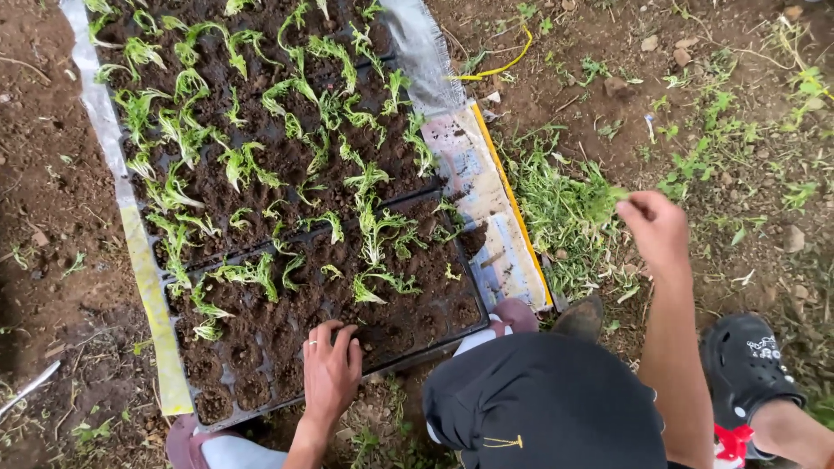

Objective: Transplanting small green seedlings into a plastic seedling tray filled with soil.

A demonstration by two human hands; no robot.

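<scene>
A black seedling tray (473,300) filled with dark soil lies in front of me, with small green seedlings (373,230) standing in many cells. My left hand (330,369), wearing a ring, rests fingertips down on the soil of a cell in the near row, which has no plants. It holds nothing. My right hand (656,230) is raised to the right of the tray and pinches a small green seedling (613,194) between its fingertips. Just left of that hand, a loose pile of pulled seedlings (560,208) lies on the ground.
A second planted tray (148,187) lies beyond the near one, both on a plastic sheet (495,204) with a yellow edge. Bare dirt with weeds and stones surrounds them. A black clog (747,369) is at lower right, and a black cap-like cloth (543,404) at bottom centre.
</scene>
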